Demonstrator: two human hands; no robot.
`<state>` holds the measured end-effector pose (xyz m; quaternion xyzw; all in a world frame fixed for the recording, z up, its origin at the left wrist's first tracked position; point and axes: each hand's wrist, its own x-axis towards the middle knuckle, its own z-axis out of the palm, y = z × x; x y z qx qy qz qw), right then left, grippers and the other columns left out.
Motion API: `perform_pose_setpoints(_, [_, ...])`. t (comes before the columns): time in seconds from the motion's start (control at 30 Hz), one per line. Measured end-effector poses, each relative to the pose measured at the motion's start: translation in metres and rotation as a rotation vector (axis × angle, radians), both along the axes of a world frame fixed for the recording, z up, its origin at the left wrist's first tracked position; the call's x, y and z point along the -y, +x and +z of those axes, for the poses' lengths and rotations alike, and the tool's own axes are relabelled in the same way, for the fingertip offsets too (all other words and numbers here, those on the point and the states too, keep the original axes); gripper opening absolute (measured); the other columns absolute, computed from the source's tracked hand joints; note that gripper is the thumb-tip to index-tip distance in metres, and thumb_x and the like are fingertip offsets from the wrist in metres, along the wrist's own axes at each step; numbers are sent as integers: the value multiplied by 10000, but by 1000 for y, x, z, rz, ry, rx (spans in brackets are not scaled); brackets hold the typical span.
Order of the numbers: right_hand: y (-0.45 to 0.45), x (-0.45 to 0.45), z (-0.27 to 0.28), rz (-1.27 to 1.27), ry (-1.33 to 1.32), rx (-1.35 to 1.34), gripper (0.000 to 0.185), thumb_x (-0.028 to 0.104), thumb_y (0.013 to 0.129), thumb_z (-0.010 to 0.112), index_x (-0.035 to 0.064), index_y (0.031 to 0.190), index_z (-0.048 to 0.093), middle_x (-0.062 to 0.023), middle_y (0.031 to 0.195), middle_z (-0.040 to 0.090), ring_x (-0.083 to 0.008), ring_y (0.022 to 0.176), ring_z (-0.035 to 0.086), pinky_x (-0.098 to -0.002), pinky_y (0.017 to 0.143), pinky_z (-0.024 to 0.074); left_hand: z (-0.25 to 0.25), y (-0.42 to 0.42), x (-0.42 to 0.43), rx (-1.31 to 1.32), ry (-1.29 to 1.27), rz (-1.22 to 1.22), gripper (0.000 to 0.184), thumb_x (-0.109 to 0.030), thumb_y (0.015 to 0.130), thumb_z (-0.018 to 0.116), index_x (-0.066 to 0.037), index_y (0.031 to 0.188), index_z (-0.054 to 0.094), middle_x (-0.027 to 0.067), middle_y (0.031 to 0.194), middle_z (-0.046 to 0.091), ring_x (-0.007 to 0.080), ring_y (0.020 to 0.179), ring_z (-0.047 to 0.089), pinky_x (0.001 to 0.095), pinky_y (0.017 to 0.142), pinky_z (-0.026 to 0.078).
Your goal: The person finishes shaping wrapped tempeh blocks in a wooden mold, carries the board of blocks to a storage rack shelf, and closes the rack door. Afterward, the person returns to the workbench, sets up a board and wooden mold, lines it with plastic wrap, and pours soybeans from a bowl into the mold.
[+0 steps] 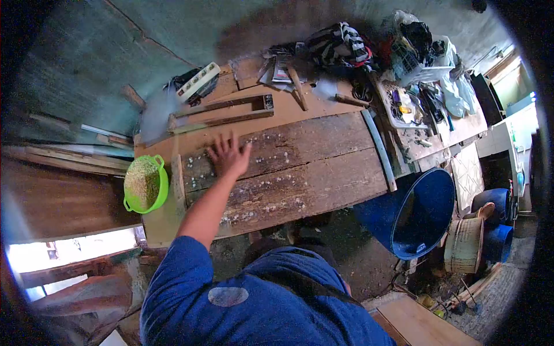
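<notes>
My left hand (228,157) is over the left part of a worn plank board (340,138), palm down with fingers spread, holding nothing. I cannot tell whether it presses on the wood. Small whitish bits are scattered on the boards around and below the hand. Left of the board sits a bright green two-handled basin (163,187), filled with pale, grain-like material (141,183) too fine to name. Just beyond the hand lies a rectangular wooden frame (222,112). My right hand is out of sight.
A power strip (198,81), a wooden stick (298,87) and a striped cloth bundle (340,45) lie along the back. A tray of tools (404,106) is at the right. A big blue barrel (398,213) stands beside the table's right front edge. Planks (75,158) lean at left.
</notes>
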<state>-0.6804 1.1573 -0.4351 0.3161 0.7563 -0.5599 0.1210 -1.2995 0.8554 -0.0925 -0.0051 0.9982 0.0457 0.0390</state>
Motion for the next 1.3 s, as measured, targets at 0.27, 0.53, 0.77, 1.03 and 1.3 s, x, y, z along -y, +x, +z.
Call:
perform_pose_setpoints(0.27, [-59,-10,112,-270,-222,271,625,579,986,447,29,1162,685,-79,1093,694,-176,979,605,-313,889,452,-42,33,-170,-248,102,-539,809,-598,910,490,-126,1536,290,205,1614,154,404,1494,93,649,1154,11])
perform_pose_setpoints(0.53, [-51,-7,118,-145,-80,267,632,592,973,449,46,1203,669,-101,1141,689,-229,1044,616,-334,931,445,-23,201,-235,676,640,-1475,532,-530,993,439,-261,1451,461,176,1588,260,398,1494,125,710,1124,13])
perform_pose_setpoints(0.77, [-95,-37,122,13,-67,333,691,633,968,409,44,1236,654,-140,1189,675,-284,1110,608,-356,945,449,-15,28,-105,-197,500,-631,469,-291,842,658,-54,1241,597,240,1335,521,467,1292,408,599,1110,265])
perform_pose_setpoints(1.03, [-180,-75,134,257,-7,432,736,667,957,399,39,1237,660,-176,1193,676,-325,1121,614,-366,917,472,-50,45,149,-361,245,-76,707,-495,972,454,-156,1555,244,210,1601,192,411,1473,177,549,1189,139])
perform_pose_setpoints(1.3, [-196,-119,29,891,366,-152,535,120,968,502,130,1495,407,-161,1169,669,-282,965,658,-361,848,515,10,228,103,-102,98,-159,700,-366,920,594,-174,1534,319,194,1592,228,428,1466,190,591,1174,127])
